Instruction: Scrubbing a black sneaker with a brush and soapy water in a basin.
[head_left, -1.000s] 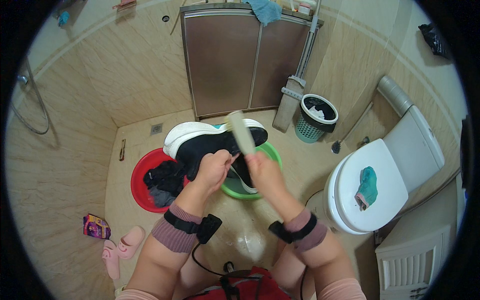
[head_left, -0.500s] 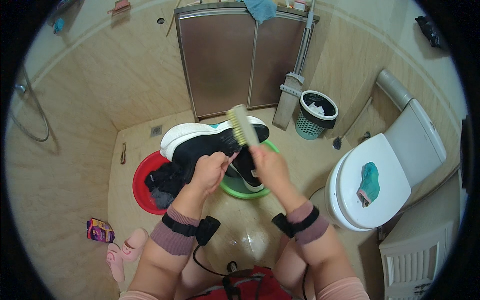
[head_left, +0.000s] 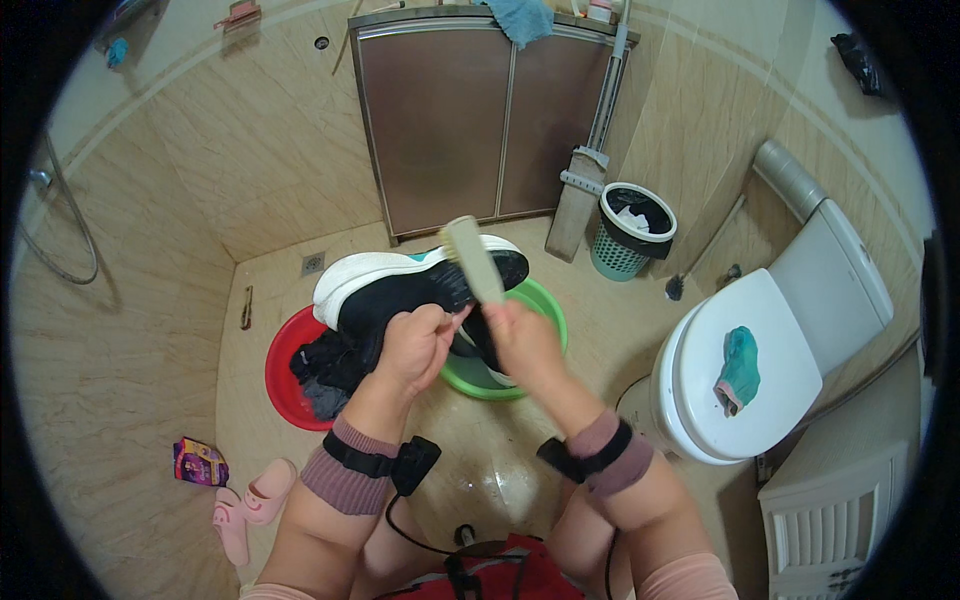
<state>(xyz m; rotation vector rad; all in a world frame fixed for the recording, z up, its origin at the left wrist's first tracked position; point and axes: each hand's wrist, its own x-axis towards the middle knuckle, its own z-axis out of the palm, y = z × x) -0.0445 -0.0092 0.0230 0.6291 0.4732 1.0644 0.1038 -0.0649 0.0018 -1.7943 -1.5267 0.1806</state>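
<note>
left hand [head_left: 418, 345] gripping the shoe [head_left: 400, 285] over the green basin [head_left: 545, 310] | right hand [head_left: 520, 335] closed on the brush [head_left: 475, 258] | we're tilting the brush back up since a second ago, so mid-scrub, lots left

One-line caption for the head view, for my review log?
Left hand holds a black sneaker over a green basin while right hand holds a scrub brush to it.

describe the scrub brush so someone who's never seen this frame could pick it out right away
Start at the brown double-door cabinet on the far wall and drop to the green basin on the floor before it. Above that basin the right hand holds the brush against the sole of a black shoe. It is the only pale, narrow, oblong thing there.
</note>
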